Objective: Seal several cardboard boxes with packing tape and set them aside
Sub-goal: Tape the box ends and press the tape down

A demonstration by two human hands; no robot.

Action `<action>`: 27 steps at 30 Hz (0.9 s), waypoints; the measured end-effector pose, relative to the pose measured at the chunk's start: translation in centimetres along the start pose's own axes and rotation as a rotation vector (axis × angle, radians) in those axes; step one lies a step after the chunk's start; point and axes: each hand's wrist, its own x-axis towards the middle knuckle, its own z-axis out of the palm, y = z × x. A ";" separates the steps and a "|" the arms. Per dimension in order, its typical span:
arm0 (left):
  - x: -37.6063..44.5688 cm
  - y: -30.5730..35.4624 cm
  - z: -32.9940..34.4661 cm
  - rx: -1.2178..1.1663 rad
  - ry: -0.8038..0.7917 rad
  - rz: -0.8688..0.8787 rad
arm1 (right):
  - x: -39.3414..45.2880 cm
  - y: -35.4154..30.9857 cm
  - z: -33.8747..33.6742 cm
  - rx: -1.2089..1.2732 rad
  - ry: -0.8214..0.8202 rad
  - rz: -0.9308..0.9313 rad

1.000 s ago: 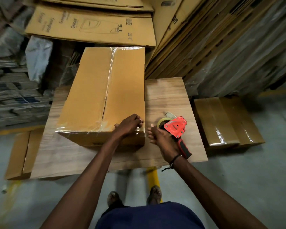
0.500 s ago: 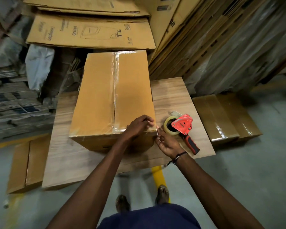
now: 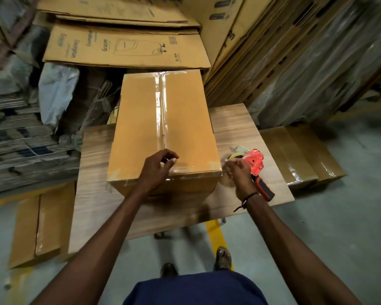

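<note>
Your left hand [image 3: 160, 167], fingers curled, presses tape at the box's [image 3: 163, 133] near edge. Your right hand [image 3: 238, 172], just right of the box, seems to pinch the tape end beside the tape dispenser [image 3: 254, 164]. Rub firmly along that edge.

Wooden table [image 3: 231, 128], light grain, carries two things. Big cardboard box [image 3: 141, 128] sits on left-centre, clear tape down top seam, far end overhanging table's back edge. Red tape dispenser [image 3: 254, 160] lies just right of box, black handle toward near edge. Grey floor [image 3: 339, 227] around table: taped boxes [image 3: 304, 155] right of table, flattened carton [image 3: 40, 221] left, partly under tabletop.
</note>
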 end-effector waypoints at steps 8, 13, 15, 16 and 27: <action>-1.2 -5.0 -3.7 0.073 -0.060 0.027 | -4.6 -4.8 9.9 -0.728 -0.643 -0.723; -1.5 -5.8 -3.3 0.089 -0.029 0.068 | -3.7 -2.2 10.3 -0.782 -0.705 -0.666; -1.7 -5.8 -3.2 0.126 -0.019 0.104 | -3.5 -1.8 10.3 -0.818 -0.698 -0.697; -1.8 -6.0 -3.1 0.155 -0.019 0.135 | -3.3 -1.6 10.3 -0.855 -0.711 -0.733; -2.9 -8.8 -3.7 0.551 -0.144 0.444 | -2.2 -2.9 9.0 -1.233 -0.948 -0.970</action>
